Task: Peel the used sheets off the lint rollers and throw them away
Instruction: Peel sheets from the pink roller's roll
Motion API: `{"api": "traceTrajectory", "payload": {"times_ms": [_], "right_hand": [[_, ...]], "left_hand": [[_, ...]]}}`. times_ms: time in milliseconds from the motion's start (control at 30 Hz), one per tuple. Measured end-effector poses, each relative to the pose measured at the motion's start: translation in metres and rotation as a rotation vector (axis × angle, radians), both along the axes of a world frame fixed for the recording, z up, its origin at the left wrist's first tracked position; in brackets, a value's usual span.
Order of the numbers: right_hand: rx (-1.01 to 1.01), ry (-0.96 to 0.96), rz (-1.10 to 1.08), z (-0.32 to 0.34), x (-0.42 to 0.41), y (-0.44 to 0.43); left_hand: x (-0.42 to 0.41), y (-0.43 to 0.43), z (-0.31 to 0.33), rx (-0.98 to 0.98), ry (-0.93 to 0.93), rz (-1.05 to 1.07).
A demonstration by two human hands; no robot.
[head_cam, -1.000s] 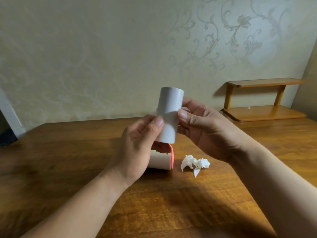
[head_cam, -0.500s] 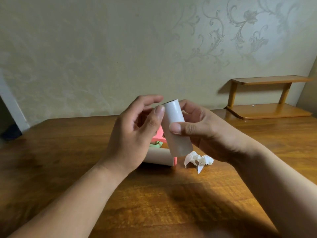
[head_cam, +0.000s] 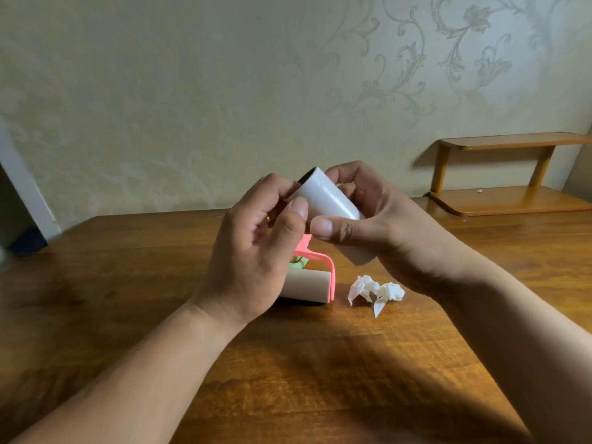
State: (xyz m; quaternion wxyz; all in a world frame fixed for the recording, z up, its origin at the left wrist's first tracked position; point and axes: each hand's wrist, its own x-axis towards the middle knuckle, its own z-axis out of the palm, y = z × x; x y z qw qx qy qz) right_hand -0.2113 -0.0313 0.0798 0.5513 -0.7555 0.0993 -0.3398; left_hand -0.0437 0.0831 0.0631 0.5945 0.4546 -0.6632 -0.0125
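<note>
I hold a white lint roll tilted in the air above the wooden table, its top end leaning left. My right hand wraps around it from the right, thumb across its front. My left hand touches its left side with the thumb pressed on the sheet's surface. Behind my left hand a pink-handled lint roller lies on the table, partly hidden. A crumpled white sheet lies just right of it.
A small wooden two-tier shelf stands at the table's back right against the patterned wall. Something green shows behind the pink handle, mostly hidden.
The white roll has tipped from upright to a slant, top end leaning left. Both hands have shifted around it, and my left thumb now presses its left side.
</note>
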Motion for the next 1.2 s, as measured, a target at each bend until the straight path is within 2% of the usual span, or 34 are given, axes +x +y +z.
{"api": "traceTrajectory", "payload": {"times_ms": [200, 400, 600, 867, 1200], "right_hand": [[0.002, 0.035, -0.021, 0.001, 0.0, 0.008], [-0.14, -0.025, -0.154, 0.003, 0.0, 0.014], [-0.259, -0.017, -0.23, -0.003, 0.002, 0.013], [-0.342, -0.002, -0.286, -0.003, 0.001, 0.013], [-0.408, 0.035, -0.308, -0.001, -0.002, 0.01]], "left_hand": [[0.005, -0.004, -0.002, -0.039, 0.057, -0.008], [0.006, -0.006, -0.002, -0.1, 0.012, 0.162], [0.008, -0.004, 0.002, -0.134, -0.007, 0.202], [0.013, -0.004, 0.004, -0.139, 0.001, 0.162], [0.019, -0.002, 0.01, -0.039, 0.04, 0.058]]}}
